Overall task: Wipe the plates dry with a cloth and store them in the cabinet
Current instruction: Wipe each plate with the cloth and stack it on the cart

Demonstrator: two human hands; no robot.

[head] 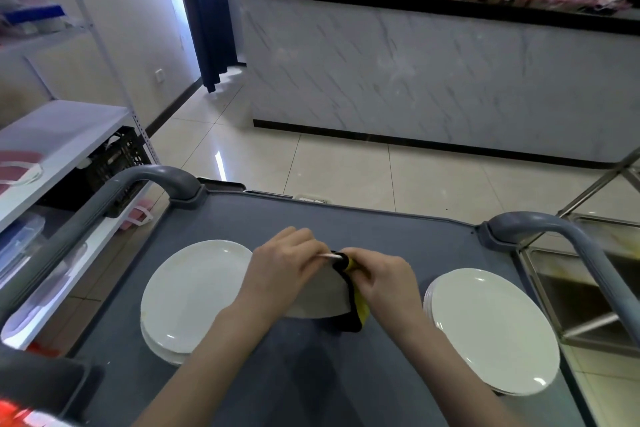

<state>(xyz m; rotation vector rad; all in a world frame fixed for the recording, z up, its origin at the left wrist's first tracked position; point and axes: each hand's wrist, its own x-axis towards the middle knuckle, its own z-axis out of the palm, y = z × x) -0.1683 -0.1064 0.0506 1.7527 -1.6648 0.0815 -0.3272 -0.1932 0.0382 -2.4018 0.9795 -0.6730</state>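
A white plate (320, 298) is held tilted on edge above the grey cart top (381, 236), its underside facing me. My left hand (284, 270) grips its upper left rim. My right hand (384, 282) presses a yellow and black cloth (356, 305) around the plate's right rim. To the left lies a stack of white plates (194, 295). Another stack of white plates (491, 329) lies to the right.
Grey cart handles rise at the left (152, 177) and right (554, 229). A white shelf unit (62, 139) stands on the left, a steel sink (581, 291) on the right. Ahead, tiled floor (346, 166) leads to a marble-fronted counter (433, 73).
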